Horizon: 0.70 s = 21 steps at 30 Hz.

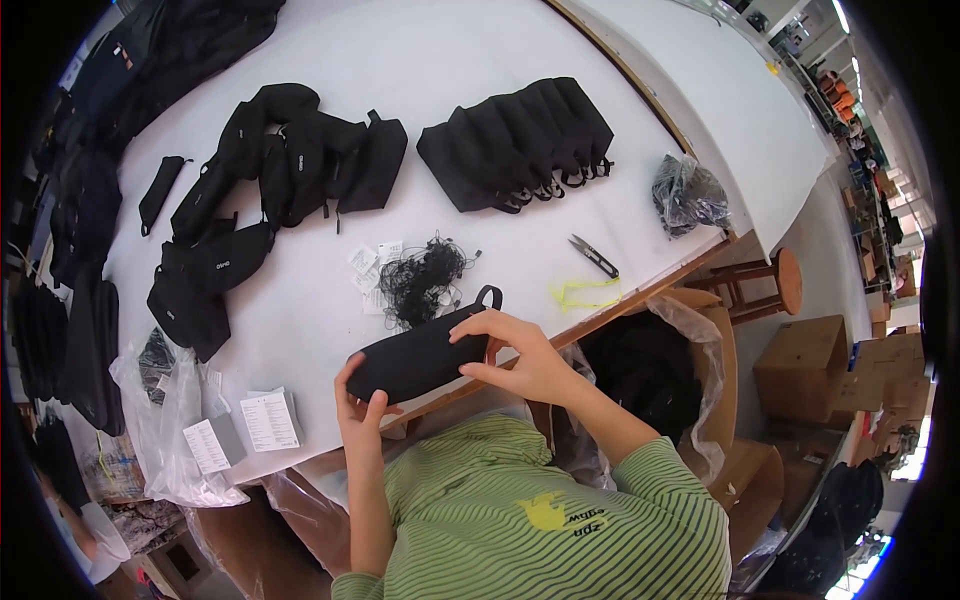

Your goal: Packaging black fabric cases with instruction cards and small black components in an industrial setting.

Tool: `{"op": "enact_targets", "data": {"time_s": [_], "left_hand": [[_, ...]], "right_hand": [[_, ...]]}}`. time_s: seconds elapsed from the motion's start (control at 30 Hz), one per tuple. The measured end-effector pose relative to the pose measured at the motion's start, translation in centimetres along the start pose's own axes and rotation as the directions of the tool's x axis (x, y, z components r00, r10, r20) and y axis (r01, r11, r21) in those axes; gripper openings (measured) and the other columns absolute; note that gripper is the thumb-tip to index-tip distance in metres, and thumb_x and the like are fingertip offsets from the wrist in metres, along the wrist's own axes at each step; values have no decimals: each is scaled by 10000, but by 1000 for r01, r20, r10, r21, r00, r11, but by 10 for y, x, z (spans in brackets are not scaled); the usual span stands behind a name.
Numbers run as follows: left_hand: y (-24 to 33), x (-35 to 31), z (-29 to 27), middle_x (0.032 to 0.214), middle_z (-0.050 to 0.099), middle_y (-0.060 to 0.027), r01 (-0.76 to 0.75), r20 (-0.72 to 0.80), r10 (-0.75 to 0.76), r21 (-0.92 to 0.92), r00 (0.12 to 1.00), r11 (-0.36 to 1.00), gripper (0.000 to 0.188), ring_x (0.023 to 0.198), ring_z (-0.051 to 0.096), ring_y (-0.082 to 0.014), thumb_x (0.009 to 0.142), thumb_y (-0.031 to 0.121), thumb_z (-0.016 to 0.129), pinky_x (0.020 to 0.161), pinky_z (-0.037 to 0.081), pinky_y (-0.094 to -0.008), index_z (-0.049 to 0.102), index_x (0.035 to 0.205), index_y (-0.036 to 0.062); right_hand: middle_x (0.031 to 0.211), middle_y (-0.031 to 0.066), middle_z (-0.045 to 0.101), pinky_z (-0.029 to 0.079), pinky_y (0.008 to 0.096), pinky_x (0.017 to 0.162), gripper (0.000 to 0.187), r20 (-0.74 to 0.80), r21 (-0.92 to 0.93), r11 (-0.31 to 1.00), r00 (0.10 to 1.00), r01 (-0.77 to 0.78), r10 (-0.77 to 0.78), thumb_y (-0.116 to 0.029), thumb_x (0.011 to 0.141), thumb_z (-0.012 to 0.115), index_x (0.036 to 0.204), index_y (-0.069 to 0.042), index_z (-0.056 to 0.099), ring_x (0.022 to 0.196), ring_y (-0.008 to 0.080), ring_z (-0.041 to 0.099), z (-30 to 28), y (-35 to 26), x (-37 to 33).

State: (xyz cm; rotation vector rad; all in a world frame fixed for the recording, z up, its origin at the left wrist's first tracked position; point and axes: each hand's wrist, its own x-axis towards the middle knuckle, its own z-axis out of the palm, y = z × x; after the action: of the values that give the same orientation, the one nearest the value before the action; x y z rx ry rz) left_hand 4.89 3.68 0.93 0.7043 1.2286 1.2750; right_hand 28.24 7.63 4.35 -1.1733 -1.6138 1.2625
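I hold a black zip pouch [415,358] level over the near edge of the table, with a small loop standing up at its right end. My left hand [364,405] is closed around its left end, thumb on the near side. My right hand [520,352] pinches the right end below the loop, fingers on top and thumb beneath. Just beyond the pouch lies a tangle of thin black strings [425,280], with white paper tags [366,268] next to it. Thread snips [595,257] rest to the right, by a yellow cord [585,295].
A heap of black pouches [290,165] sits at the far left, and a neat row [515,145] at the far right. Stacks of printed cards [270,420] stand near left, beside clear plastic [170,440]. A lined carton [720,370] and a wooden stool [785,283] are right of the table.
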Motion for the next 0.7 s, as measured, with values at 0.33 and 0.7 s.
{"op": "enact_targets", "data": {"time_s": [0.33, 0.7], "left_hand": [[25, 3, 0, 809, 554, -15, -130, -29, 150, 359, 988, 924, 214, 668, 504, -56, 906, 123, 601, 583, 425, -189, 632, 1095, 30], [36, 5, -187, 1287, 485, -198, 170, -227, 508, 973, 831, 156, 581, 1216, 409, -350, 860, 273, 655, 1036, 305, -432, 436, 1313, -18]], "right_hand": [[868, 27, 667, 446, 211, 562, 271, -99, 146, 965, 968, -216, 231, -110, 784, 750, 1028, -45, 653, 687, 66, 599, -98, 24, 60], [882, 92, 628, 480, 217, 474, 292, -907, 383, 880, 297, 280, 300, -178, 815, 738, 985, -18, 563, 638, 205, 624, -348, 176, 186]]}}
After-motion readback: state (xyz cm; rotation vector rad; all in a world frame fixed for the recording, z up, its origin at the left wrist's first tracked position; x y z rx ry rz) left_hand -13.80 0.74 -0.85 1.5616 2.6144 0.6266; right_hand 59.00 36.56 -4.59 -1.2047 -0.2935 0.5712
